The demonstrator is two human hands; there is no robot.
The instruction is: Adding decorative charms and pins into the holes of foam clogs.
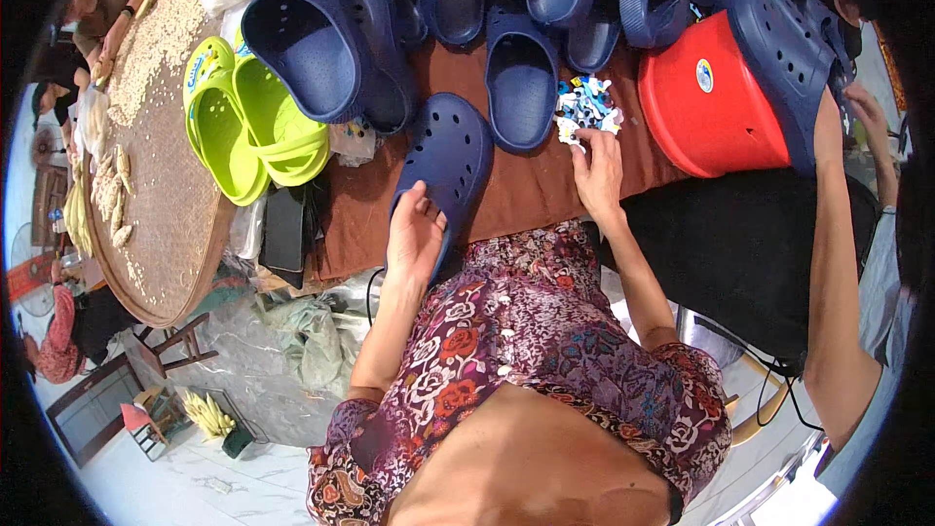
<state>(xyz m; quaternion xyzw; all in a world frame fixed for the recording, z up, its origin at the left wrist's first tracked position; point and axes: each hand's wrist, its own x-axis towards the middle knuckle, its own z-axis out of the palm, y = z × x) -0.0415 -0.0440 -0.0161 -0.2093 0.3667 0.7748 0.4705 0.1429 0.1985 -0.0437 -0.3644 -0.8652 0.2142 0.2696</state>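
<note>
My left hand (417, 234) is closed on the opening of a navy clog (450, 141), whose holed toe points away from me. To the right, my right hand (599, 175) has its fingertips drawn together at the near edge of a heap of small white, blue and black shoe charms (587, 102). A white charm shows at those fingertips. Just beyond, a second navy clog (523, 88) lies with its insole up, between the held clog and the heap. All of this is on a brown cloth-covered table (370, 224).
Several navy clogs (302, 34) crowd the far side. Lime green clogs (255, 122) sit at the left, beside a large woven tray (170, 195) with pale kernels. A red tub (711, 102) stands at the right, where another person's hand (828, 131) touches a navy clog (779, 49).
</note>
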